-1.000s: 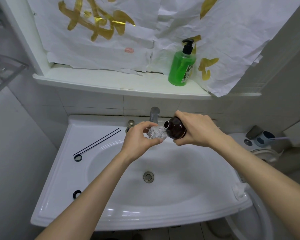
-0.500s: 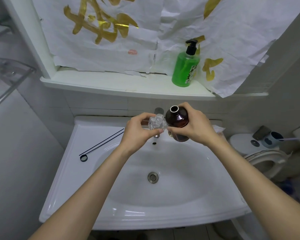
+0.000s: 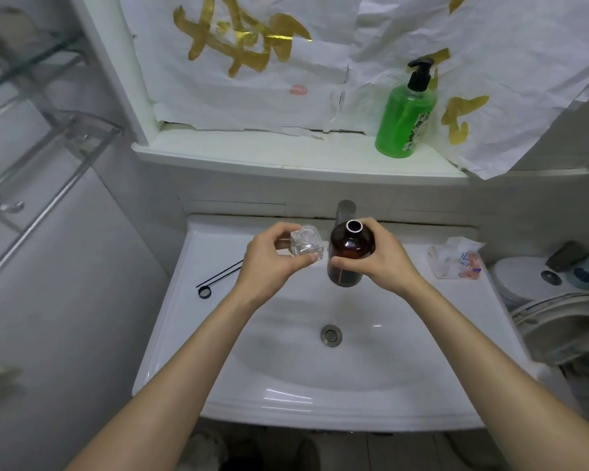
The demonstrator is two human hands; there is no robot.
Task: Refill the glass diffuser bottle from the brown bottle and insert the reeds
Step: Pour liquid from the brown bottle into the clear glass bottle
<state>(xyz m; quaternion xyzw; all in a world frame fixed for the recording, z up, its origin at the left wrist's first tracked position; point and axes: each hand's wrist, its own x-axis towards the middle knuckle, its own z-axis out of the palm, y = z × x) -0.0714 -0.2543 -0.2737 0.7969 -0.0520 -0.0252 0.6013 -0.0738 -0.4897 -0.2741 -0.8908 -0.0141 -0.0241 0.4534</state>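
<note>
My left hand holds the small clear glass diffuser bottle over the back of the sink, its mouth up. Right beside it, my right hand grips the brown bottle, which stands upright with its cap off and its open neck facing the camera. The two bottles are a small gap apart. Thin black reeds lie on the sink's left rim, with a small black ring at their near end.
The white sink has a metal drain and a tap behind the bottles. A green pump bottle stands on the shelf above. Crumpled plastic wrap lies on the right rim. A toilet stands at the right.
The brown bottle has swung from tipped toward the glass bottle to upright. Both hands now sit a little apart, and the camera has moved closer and tilted.
</note>
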